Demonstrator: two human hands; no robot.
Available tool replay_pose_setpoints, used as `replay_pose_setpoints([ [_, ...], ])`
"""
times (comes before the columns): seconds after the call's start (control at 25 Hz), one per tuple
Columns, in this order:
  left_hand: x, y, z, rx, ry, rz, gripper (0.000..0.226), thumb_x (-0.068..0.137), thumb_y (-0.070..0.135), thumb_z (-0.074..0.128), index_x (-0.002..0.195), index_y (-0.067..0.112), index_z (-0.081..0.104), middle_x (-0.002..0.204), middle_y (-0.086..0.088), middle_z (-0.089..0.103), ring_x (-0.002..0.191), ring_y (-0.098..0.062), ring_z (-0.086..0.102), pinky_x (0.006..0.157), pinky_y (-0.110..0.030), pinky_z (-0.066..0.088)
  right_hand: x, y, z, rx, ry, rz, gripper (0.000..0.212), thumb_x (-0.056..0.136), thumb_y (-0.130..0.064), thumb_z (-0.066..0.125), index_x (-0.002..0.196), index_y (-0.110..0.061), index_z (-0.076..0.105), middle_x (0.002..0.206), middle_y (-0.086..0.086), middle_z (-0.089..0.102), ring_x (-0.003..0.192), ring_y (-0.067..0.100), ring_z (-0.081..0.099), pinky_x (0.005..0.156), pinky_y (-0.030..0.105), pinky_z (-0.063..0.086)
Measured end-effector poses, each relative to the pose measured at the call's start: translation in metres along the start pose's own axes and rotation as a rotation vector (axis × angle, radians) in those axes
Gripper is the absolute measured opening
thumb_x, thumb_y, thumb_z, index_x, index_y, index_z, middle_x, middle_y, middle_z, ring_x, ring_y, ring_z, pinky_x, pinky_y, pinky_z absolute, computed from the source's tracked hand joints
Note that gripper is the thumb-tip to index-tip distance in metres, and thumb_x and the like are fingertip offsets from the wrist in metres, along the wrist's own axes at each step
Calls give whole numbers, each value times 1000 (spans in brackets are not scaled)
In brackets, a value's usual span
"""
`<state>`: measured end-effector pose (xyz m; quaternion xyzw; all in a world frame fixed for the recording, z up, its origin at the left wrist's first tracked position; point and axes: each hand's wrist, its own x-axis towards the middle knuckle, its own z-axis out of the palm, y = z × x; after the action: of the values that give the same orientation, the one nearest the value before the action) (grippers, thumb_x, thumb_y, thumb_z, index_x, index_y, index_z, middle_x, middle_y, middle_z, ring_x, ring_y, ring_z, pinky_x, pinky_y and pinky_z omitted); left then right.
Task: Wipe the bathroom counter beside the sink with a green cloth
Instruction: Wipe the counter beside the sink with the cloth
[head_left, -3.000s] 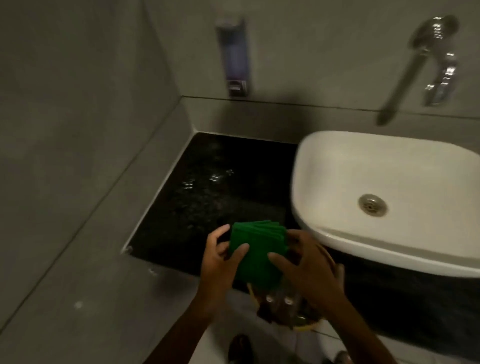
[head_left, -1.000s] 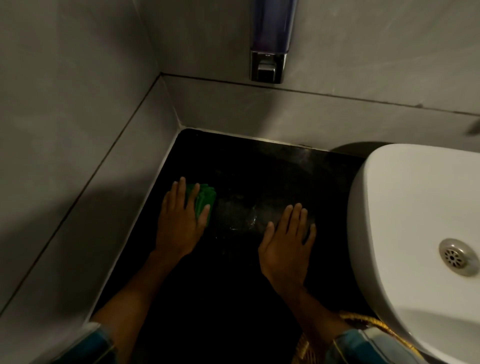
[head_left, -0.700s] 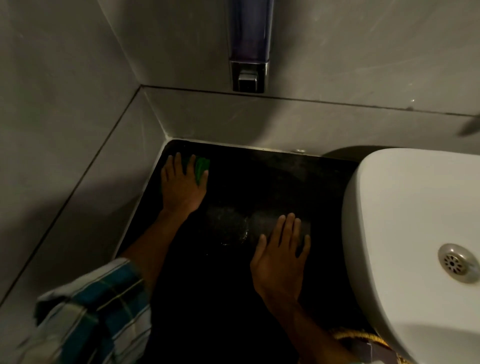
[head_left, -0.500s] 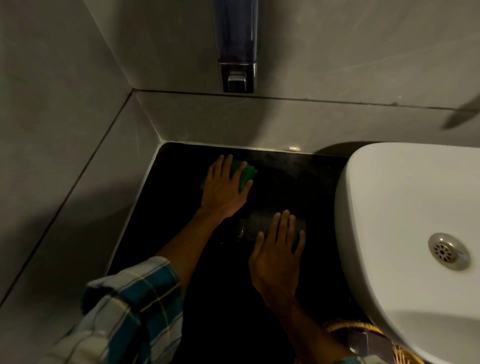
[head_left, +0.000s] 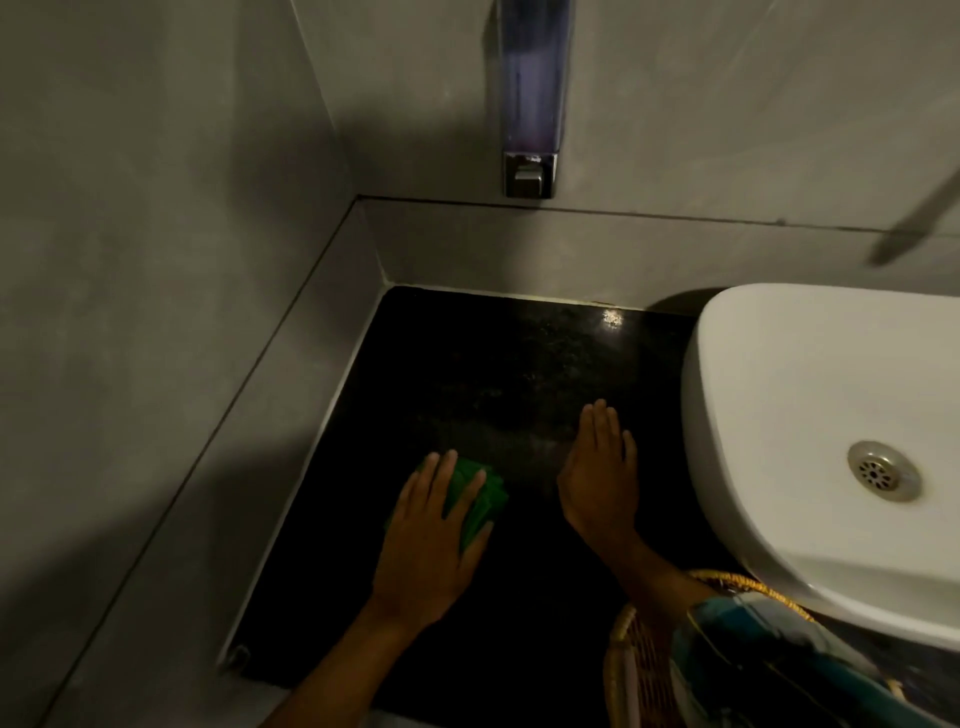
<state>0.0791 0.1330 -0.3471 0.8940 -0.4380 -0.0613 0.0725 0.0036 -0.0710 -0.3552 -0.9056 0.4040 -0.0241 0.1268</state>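
surface: black counter (head_left: 467, 374) | on it: green cloth (head_left: 480, 496), white sink (head_left: 769, 384)

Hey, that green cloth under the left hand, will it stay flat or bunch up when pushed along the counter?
Probably soft and floppy: the green cloth shows folded layers fanning out beside the left hand. It likely bunches unless pressed flat, as now. The dark counter looks glossy, so it should slide easily.
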Motion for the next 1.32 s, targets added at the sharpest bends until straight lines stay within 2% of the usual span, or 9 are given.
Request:
replay_pose_setpoints([
  [0.16,-46,-25,-3,-69,-21,-115,61,91,61,22,145,33,28,159,-7,18,148,-25,9,120,-42,18,-27,11,3,-26,14,32,59,94,-30,22,148,-9,28,159,10,26,147,25,20,118,50,13],
  [0.32,-71,-38,-38,-67,70,-261,69,88,62,16,142,24,38,157,-14,24,146,-32,18,116,-48,24,-61,-13,-12,-46,-5,6,73,91,-60,13,151,-20,16,162,6,12,150,26,6,115,59,-6],
  [0.4,-75,-54,-62,-59,111,-329,71,86,60,17,141,22,39,157,-15,23,146,-34,17,116,-50,22,-80,-33,-28,-30,41,-35,76,89,-64,15,152,-22,17,162,6,11,150,28,5,113,63,-8],
  [0.56,-51,-73,-97,-1,198,-442,62,90,54,28,142,21,36,156,-17,23,145,-35,15,117,-52,19,-107,-67,-54,32,73,-83,73,92,-60,18,152,-21,15,163,7,10,150,27,3,116,64,0],
  [0.64,-21,-69,-107,54,246,-420,57,92,51,34,142,23,36,155,-19,27,144,-37,18,117,-53,19,-113,-78,-57,50,93,-93,70,93,-57,20,152,-20,16,163,6,11,150,27,5,116,63,1],
  [0.92,84,-1,-91,93,123,-105,59,92,56,28,145,31,24,159,-15,18,147,-33,8,119,-49,9,-95,-63,-48,85,90,-8,61,95,-46,26,151,-22,22,161,5,18,150,25,10,117,62,5],
  [1.08,90,9,-64,81,128,-158,62,91,58,27,146,29,24,159,-15,16,147,-32,7,119,-49,10,-59,-44,-41,58,83,44,60,96,-45,27,151,-22,22,162,4,17,150,24,9,116,61,2],
  [1.24,139,27,-67,-142,-136,-196,73,87,69,18,148,32,4,161,-9,-9,147,-25,-16,119,-44,-10,-24,-22,-37,-2,104,68,61,94,-46,24,149,-19,28,160,8,24,148,27,16,114,63,5],
  [1.32,133,34,-63,-231,-136,-141,71,90,64,21,149,29,0,161,-11,-9,147,-24,-17,119,-44,-11,-16,-11,-31,-30,65,101,60,95,-46,25,148,-18,30,159,10,25,148,29,17,114,63,6],
])
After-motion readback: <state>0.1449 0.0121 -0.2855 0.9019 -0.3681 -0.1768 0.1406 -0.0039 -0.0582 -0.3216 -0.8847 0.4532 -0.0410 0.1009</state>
